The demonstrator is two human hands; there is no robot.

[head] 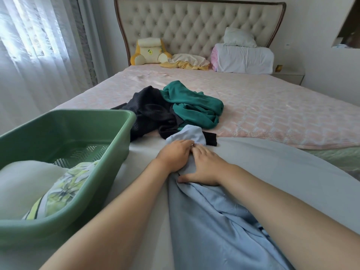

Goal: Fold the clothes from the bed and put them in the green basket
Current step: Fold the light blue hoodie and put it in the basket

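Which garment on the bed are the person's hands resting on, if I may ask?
The light blue garment: left hand and right hand rest on it; the black garment and teal garment lie beyond, untouched.

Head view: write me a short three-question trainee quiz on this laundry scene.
1. True or false: the green basket is empty.
2. The left hand and right hand rest on which? A light blue garment, B black garment, C teal garment.
3. Fill in: the basket stands on the person's ____ side.
Key: 1 false, a folded floral cloth lies inside; 2 A; 3 left.
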